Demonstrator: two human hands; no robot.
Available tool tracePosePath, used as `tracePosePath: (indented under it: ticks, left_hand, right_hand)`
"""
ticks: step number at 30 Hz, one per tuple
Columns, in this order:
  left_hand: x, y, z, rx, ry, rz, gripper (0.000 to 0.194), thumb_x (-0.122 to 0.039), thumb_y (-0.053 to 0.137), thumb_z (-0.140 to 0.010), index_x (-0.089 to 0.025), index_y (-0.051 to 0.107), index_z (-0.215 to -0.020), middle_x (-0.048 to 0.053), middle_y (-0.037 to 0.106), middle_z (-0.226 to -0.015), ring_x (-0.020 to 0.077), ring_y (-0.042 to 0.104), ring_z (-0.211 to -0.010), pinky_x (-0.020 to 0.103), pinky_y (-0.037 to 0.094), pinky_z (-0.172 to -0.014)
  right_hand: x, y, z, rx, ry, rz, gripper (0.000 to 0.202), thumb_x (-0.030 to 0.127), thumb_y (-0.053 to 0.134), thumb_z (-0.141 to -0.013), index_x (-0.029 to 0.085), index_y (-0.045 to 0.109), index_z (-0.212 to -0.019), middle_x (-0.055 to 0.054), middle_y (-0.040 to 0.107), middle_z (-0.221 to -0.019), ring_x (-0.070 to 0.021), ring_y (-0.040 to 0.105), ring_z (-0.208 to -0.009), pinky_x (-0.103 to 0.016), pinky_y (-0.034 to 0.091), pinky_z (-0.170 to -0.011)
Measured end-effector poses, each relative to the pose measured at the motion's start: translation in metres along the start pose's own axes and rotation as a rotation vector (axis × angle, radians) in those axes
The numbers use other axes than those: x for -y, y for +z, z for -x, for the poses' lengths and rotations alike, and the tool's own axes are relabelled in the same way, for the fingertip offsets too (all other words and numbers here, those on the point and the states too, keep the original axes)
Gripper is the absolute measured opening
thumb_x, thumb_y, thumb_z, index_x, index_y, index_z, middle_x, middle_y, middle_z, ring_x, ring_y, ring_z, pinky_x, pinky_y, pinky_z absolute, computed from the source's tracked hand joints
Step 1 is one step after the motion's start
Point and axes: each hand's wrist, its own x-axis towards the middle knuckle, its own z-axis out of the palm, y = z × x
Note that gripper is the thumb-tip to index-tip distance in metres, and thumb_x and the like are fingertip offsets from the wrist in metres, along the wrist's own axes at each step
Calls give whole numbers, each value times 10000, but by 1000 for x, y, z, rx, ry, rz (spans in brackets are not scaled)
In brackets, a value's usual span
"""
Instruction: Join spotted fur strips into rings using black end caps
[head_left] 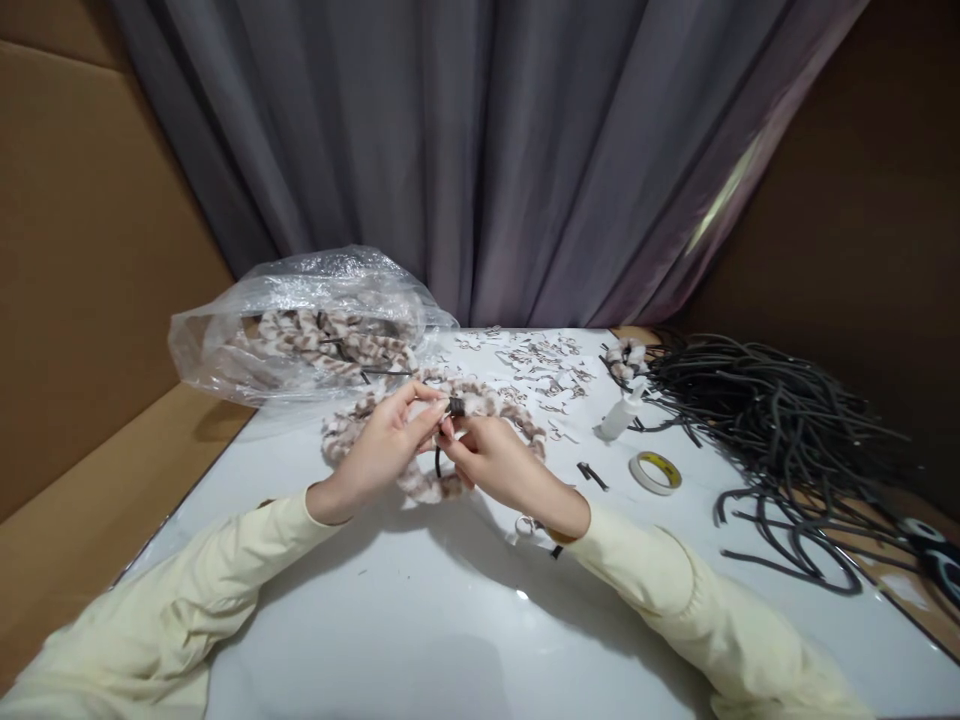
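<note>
Both hands meet over the white table, around one end of a fluffy brown-and-white strip that lies in a loop. My left hand pinches at a short black piece at the strip's end, thumb and fingers together. Close beside it, my right hand has its fingertips pressed together just below the same black piece. A thin black cord hangs down between the hands. What lies right between the fingertips is too small to make out fully.
A clear plastic bag with more fluffy strips stands at the back left. Small scraps lie behind the hands. To the right are a white bottle, a tape roll, a heap of black cords and scissors.
</note>
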Motion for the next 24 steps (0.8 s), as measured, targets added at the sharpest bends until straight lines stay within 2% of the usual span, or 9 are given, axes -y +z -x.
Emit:
tracePosePath:
  ticks: [2,6,10,12,15,17,19,21,24]
  left_hand:
    - [1,-2,2,-49,114,-199,161,-326,496,-860,-169,495,-893,-24,560,-657,71,458,-497,163,307,-423]
    - [12,-7,4,-109,416,-563,99,-236,444,-892,-177,493,-954,-1,598,-730,100,564,-599,180,412,-521]
    - [26,-10,-1,-170,786,-805,166,-119,442,-873,-169,464,-1030,67,639,-909,141,638,-772,210,482,-662]
    - [30,-11,-3,-179,863,-852,168,-118,460,-868,-161,468,-1030,86,644,-902,165,648,-808,228,494,-696]
    - [30,-12,-4,-130,850,-885,140,-136,437,-876,-159,491,-1004,84,644,-833,187,649,-781,260,500,-693]
    - [28,-12,-4,-72,834,-903,156,-132,405,-882,-156,500,-1003,81,638,-811,190,640,-769,274,494,-690]
    - [25,-12,-3,-20,820,-878,168,-130,391,-884,-152,506,-1004,81,633,-815,182,630,-760,274,484,-690]
    - [21,-11,-1,14,766,-810,162,-146,390,-887,-154,508,-998,74,629,-821,163,622,-719,253,471,-663]
    - [12,-11,1,36,639,-723,143,-187,392,-894,-165,506,-978,34,621,-765,115,588,-590,203,430,-563]
  right_hand:
    - [5,-5,1,49,48,-87,319,183,395,-845,165,421,-528,20,477,-451,-80,426,-443,-204,298,-488]
    - [13,-20,6,90,125,-127,260,175,406,-800,177,401,-540,41,457,-446,-80,387,-434,-210,265,-449]
    - [14,-32,10,142,10,-56,261,170,359,-853,166,452,-609,22,540,-552,-78,434,-493,-204,314,-522]
    - [15,-36,14,150,-76,30,262,185,341,-889,166,451,-652,9,557,-607,-79,441,-520,-206,315,-553]
    - [17,-40,21,145,-154,223,194,154,367,-880,174,420,-694,15,500,-596,-85,394,-504,-211,268,-524]
    - [18,-41,25,116,-169,356,127,88,409,-818,181,411,-733,32,448,-579,-87,331,-476,-219,220,-490]
    - [16,-43,26,49,-182,484,173,13,422,-731,184,412,-759,35,436,-591,-92,303,-477,-230,189,-484]
    - [13,-44,23,-42,-201,591,243,-35,402,-663,179,425,-776,15,474,-642,-103,338,-517,-237,187,-500]
    - [5,-45,15,-140,-232,672,297,-60,364,-641,167,462,-805,-28,529,-740,-132,425,-635,-236,224,-545]
